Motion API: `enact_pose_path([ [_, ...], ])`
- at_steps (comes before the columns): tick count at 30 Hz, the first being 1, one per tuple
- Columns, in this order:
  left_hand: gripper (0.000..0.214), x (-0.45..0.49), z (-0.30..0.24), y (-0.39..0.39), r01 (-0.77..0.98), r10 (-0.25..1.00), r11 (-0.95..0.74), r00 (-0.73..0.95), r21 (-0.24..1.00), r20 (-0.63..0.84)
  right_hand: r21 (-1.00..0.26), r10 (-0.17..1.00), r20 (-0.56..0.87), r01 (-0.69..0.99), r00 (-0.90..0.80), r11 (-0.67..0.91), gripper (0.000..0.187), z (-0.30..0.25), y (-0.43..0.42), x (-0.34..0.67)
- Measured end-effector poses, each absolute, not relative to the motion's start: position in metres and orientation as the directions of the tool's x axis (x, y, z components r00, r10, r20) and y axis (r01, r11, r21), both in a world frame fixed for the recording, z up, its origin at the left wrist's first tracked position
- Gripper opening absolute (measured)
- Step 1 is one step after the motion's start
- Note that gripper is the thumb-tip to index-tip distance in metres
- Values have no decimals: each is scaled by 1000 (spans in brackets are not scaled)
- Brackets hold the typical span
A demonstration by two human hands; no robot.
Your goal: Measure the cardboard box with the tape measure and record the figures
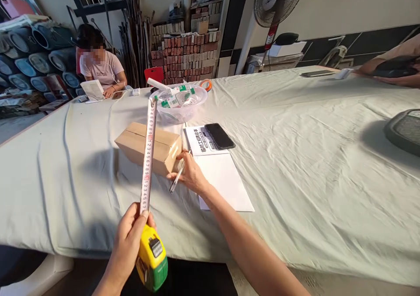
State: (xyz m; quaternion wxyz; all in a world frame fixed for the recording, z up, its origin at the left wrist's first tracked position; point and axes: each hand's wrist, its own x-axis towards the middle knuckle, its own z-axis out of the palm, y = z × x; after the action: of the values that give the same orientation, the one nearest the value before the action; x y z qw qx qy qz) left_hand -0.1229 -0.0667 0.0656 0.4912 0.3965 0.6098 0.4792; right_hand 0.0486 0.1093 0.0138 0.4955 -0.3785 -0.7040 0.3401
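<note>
My left hand (131, 228) is closed round the blade of a yellow and green tape measure (152, 256), just above its case. The white blade, marked with numbers, stretches up and away in front of a brown cardboard box (134, 145). My right hand (190, 173) has a clear pen (177, 178) between its fingers, and its fingertips are at the box's right end. Right of the box lies an open notebook (226, 180) with a blank lower page and a printed upper one. A black phone (219, 136) rests on the printed page.
A clear plastic basin (177, 114) of bottles stands behind the box, with an orange tape roll (206, 85) beside it. A person (103, 68) sits at the far left. Another person's hands (387, 68) hold a dark object at right. A light cloth (311, 178) covers the table.
</note>
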Motion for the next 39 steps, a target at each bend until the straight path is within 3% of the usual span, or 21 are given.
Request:
enact_pose_path([
  [2, 27, -115, 71, -52, -44, 963, 227, -140, 973, -231, -869, 894, 386, 235, -226, 435, 50, 15, 111, 56],
  [7, 21, -81, 64, -1, -116, 968, 242, 102, 963, -231, -950, 952, 284, 166, 115, 264, 43, 24, 122, 96],
  [11, 19, -52, 50, 49, -267, 937, 329, 208, 906, -280, -963, 940, 238, 186, 244, 195, 38, 21, 128, 112],
  [15, 22, -38, 37, 85, -373, 918, 394, 211, 840, -337, -952, 954, 198, 275, 224, 133, 27, 9, 128, 107],
  [22, 22, -43, 23, 93, -370, 872, 486, 258, 792, -415, -895, 974, 173, 436, 147, 93, 30, -8, 131, 103],
  [29, 26, -45, 21, 93, -394, 850, 522, 310, 756, -426, -884, 975, 152, 464, 161, 61, 32, -9, 131, 103],
  [39, 14, -43, 26, 92, -427, 851, 524, 279, 737, -444, -880, 976, 141, 473, 164, 47, 31, -9, 130, 102],
])
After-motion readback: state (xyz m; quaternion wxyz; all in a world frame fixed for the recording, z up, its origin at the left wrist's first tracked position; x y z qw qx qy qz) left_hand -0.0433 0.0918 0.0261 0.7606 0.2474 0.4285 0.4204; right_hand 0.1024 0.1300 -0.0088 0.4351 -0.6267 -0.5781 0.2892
